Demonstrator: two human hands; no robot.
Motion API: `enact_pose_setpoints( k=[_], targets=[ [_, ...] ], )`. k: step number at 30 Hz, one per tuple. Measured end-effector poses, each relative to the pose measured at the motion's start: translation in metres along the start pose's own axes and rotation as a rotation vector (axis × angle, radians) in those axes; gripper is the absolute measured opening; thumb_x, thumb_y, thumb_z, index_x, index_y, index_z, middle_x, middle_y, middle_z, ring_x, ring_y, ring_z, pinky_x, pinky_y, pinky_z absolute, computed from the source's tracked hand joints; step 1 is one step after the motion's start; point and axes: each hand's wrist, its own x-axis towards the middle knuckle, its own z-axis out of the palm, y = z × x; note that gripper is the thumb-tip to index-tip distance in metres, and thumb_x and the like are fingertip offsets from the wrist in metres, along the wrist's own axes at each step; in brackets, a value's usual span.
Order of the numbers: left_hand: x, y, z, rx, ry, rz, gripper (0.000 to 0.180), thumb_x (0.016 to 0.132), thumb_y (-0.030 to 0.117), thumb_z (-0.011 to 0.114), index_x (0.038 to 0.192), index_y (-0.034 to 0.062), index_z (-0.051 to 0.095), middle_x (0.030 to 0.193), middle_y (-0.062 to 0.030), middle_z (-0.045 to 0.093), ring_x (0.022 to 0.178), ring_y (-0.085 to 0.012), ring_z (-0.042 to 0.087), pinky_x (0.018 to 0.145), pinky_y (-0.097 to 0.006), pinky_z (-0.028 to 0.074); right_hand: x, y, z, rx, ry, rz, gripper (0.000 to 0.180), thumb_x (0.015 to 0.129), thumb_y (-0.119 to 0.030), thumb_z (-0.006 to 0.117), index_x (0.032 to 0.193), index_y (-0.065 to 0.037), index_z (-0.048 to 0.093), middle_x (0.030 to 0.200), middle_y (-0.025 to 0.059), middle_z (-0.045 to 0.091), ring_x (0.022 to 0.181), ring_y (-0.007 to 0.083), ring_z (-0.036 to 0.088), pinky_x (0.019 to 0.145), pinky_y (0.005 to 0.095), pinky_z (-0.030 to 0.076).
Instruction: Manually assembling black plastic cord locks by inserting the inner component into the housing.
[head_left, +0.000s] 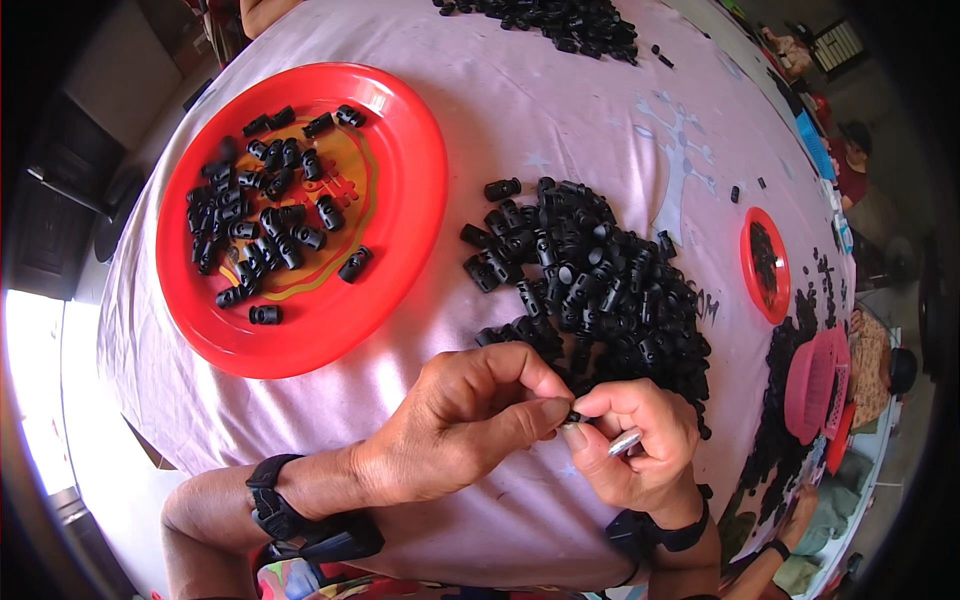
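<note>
Above the cloth, my left hand (475, 425) and my right hand (640, 440) meet with their fingertips pinched around a small black plastic piece (573, 417), mostly hidden by the fingers. A shiny silver object (625, 442) shows against the curled fingers of my right hand; its kind is unclear. Just beyond my hands lies a heap of black barrel-shaped cord locks (600, 285). To the left, a red round plate (410, 220) with a yellow printed middle bears many more cord locks (285, 215), loosely spread and partly piled.
A pale pink cloth (480, 140) covers the table. Another black pile (570, 25) lies at the far edge. At right are a small red dish (785, 285), a pink basket (805, 385) and scattered black pieces (775, 420). Another person's forearm (795, 525) reaches in at lower right.
</note>
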Motion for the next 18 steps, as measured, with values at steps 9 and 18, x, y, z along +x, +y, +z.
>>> enact_pose_setpoints(
  k=[9,18],
  targets=[
    [0.0012,0.0042,0.0014,-0.212,-0.018,-0.034,0.016,0.094,0.009,0.056,0.107,-0.0003,0.059,0.095,-0.0043,0.062,0.084,-0.0080,0.058,0.076,-0.023,0.048,-0.0011,-0.0003,0.0015,0.061,0.109,0.041,0.015,0.078,-0.006,0.070,0.089,-0.002,0.060,0.060,0.0010,0.059,0.048,0.0051,0.054,0.045,0.0198,0.041],
    [0.0025,0.0028,-0.0025,-0.179,-0.044,-0.076,0.021,0.093,0.006,0.055,0.113,-0.0006,0.057,0.098,-0.0045,0.062,0.087,-0.0083,0.058,0.078,-0.024,0.048,-0.0036,0.0002,-0.0007,-0.041,0.088,-0.080,0.015,0.077,-0.006,0.071,0.087,-0.003,0.061,0.060,0.0011,0.059,0.047,0.0076,0.055,0.045,0.0210,0.043]
  ],
)
